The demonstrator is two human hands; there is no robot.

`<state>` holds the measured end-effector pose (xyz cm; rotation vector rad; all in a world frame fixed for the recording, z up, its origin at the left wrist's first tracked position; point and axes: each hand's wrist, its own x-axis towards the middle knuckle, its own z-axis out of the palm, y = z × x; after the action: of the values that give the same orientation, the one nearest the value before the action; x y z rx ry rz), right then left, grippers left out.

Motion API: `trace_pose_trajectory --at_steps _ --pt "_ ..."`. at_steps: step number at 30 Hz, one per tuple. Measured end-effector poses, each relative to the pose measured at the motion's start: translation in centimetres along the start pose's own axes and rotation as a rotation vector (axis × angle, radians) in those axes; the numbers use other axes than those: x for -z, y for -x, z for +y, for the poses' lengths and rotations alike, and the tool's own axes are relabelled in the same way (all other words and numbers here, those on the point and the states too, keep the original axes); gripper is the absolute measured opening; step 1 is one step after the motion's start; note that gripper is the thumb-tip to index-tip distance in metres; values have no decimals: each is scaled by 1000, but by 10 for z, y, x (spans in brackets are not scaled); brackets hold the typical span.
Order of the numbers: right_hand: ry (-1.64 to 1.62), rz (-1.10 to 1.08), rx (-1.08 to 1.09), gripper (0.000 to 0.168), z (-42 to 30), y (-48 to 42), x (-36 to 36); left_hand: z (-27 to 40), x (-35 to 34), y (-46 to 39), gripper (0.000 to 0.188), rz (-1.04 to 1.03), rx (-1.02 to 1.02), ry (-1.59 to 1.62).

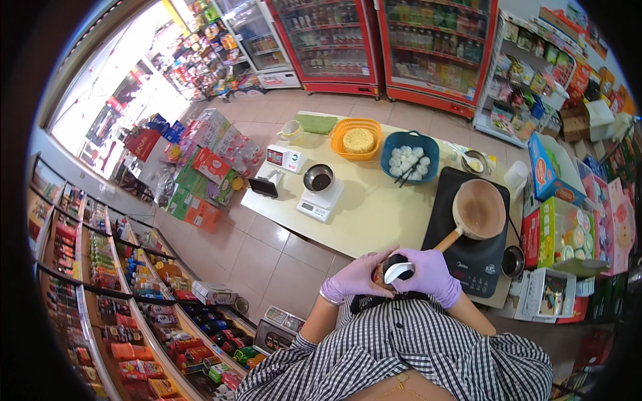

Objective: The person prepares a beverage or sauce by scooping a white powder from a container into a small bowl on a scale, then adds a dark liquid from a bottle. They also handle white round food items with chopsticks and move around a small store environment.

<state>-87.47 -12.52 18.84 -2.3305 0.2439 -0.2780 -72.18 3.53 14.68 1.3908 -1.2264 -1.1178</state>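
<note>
Close to my body, at the near edge of the table, both gloved hands are around a dark bottle (379, 275) with a white cap (398, 271). My left hand (357, 276) wraps its side, where a patterned label partly shows. My right hand (432, 275) has its fingers at the white cap; whether that cap is loose cannot be made out. Ahead, a steel bowl (318, 178) with dark liquid in it rests on a white kitchen scale (321, 201). At the right a pan (479, 210) with a wooden handle sits on a black induction cooker (469, 265).
A yellow basket (333, 136) holds a noodle cake (358, 141). Several white items and dark chopsticks (407, 175) lie in a blue colander (435, 143). A phone (263, 187) stands at the table's left end, near a glass mug (291, 131). Boxes (554, 170) crowd the right side.
</note>
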Motion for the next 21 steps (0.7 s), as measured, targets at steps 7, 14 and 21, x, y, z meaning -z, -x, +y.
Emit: trace_pose_trajectory --at_steps 7,14,21 --pt "59 132 -21 59 6 0 -11 -11 -32 7 82 416 193 -124" --pt "59 72 -105 66 2 -9 -16 -11 -38 8 71 582 122 -95" --pt "66 -17 -31 55 4 -19 -7 -13 -38 11 81 562 212 -311"
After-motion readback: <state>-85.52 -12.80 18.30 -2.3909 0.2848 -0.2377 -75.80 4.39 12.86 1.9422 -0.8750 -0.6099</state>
